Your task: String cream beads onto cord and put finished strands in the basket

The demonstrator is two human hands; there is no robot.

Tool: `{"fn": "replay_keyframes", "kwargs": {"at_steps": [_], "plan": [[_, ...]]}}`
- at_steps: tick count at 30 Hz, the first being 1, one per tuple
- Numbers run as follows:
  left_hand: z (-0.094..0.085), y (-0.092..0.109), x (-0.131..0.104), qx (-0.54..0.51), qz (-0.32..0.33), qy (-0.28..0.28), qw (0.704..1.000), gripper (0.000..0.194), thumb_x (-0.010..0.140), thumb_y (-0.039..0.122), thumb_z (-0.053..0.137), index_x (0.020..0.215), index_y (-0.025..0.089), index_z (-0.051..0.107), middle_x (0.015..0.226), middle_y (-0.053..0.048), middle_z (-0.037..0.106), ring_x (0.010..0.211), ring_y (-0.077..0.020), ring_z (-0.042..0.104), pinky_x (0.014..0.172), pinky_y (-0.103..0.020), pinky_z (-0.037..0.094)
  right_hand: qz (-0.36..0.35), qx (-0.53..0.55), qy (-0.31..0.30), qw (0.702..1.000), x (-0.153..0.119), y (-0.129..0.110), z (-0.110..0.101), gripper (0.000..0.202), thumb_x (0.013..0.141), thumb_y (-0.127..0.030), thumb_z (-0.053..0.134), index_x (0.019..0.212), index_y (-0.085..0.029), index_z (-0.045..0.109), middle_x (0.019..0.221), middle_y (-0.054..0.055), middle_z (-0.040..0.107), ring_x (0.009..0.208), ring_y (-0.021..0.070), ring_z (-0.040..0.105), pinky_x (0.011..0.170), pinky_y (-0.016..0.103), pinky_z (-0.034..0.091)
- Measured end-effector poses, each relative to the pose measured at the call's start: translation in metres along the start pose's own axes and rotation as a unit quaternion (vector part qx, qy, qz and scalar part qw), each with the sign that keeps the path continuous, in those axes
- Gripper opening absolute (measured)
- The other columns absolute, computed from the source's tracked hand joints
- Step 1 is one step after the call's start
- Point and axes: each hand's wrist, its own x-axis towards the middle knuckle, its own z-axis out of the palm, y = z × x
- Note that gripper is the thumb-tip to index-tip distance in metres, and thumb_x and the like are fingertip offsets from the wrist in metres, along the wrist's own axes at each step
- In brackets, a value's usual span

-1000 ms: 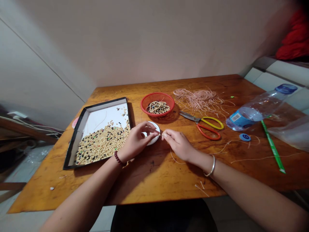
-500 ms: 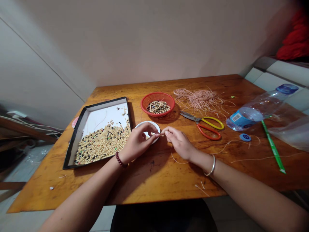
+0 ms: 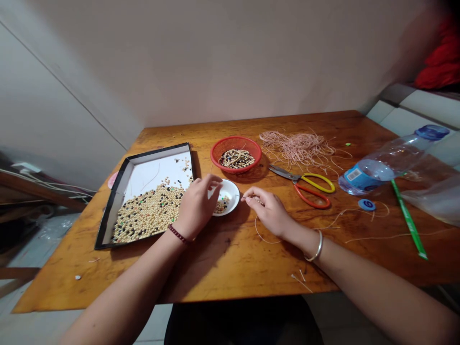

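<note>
Left hand (image 3: 197, 203) withdrew, partly hiding dish (image 3: 230, 189), grip indiscernible; right hand (image 3: 269, 211) pinches string (image 3: 256, 226).

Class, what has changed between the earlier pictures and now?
The left hand has drawn away leftward from the right hand, uncovering more of the white dish and its beads; anything released is unclear. The right hand still pinches a strand; scissors, basket and tray stayed put.

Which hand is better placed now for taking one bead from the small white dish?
Probably the left hand: it looks free and is close to the white dish of loose beads, while the right hand seems busy pinching a string.
</note>
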Motion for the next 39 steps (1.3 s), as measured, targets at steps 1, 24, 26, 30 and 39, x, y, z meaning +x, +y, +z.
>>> {"fn": "replay_keyframes", "kwargs": {"at_steps": [1, 24, 26, 30, 39], "plan": [[0.0, -0.003, 0.0, 0.039, 0.007, -0.02, 0.999, 0.013, 0.089, 0.026, 0.054, 0.098, 0.02, 0.062, 0.086, -0.004, 0.067, 0.081, -0.017, 0.06, 0.07, -0.028, 0.046, 0.007, 0.003, 0.005, 1.0, 0.0, 0.0, 0.0, 0.014, 0.086, -0.024, 0.048, 0.083, -0.018, 0.06, 0.084, 0.002, 0.068, 0.076, 0.0153, 0.06, 0.068, 0.025, 0.041], [-0.003, -0.002, 0.0, 0.153, 0.083, -0.171, 0.97, 0.017, 0.085, 0.037, 0.059, 0.085, 0.024, 0.07, 0.083, -0.002, 0.07, 0.077, -0.0207, 0.061, 0.064, -0.03, 0.04, 0.017, -0.011, 0.008, 1.0, 0.0, -0.002, 0.001, 0.014, 0.085, -0.026, 0.049, 0.077, -0.019, 0.057, 0.073, 0.0, 0.063, 0.068, 0.0143, 0.057, 0.063, 0.025, 0.039], [-0.003, -0.001, 0.0, 0.159, 0.082, -0.169, 0.969, 0.014, 0.084, 0.035, 0.061, 0.085, 0.024, 0.07, 0.081, -0.001, 0.07, 0.075, -0.0203, 0.061, 0.062, -0.029, 0.039, 0.016, -0.014, 0.006, 1.0, 0.0, -0.002, 0.001, 0.014, 0.085, -0.027, 0.049, 0.076, -0.019, 0.057, 0.071, -0.001, 0.061, 0.067, 0.0135, 0.055, 0.062, 0.025, 0.038], [-0.002, 0.0, 0.0, 0.174, 0.081, -0.162, 0.968, 0.013, 0.083, 0.032, 0.06, 0.084, 0.023, 0.069, 0.08, -0.001, 0.069, 0.074, -0.0202, 0.061, 0.061, -0.029, 0.037, 0.018, -0.012, -0.001, 1.0, -0.001, -0.002, 0.001, 0.015, 0.086, -0.028, 0.05, 0.075, -0.018, 0.056, 0.07, -0.001, 0.059, 0.067, 0.013, 0.055, 0.063, 0.024, 0.038], [-0.002, 0.001, 0.0, 0.172, 0.063, -0.167, 0.969, 0.017, 0.084, 0.029, 0.055, 0.077, 0.02, 0.067, 0.076, -0.003, 0.068, 0.071, -0.0188, 0.06, 0.061, -0.028, 0.036, 0.021, -0.018, -0.002, 1.0, -0.001, -0.004, 0.001, 0.015, 0.085, -0.028, 0.051, 0.075, -0.018, 0.056, 0.068, -0.002, 0.059, 0.064, 0.0126, 0.054, 0.061, 0.024, 0.038]]}}
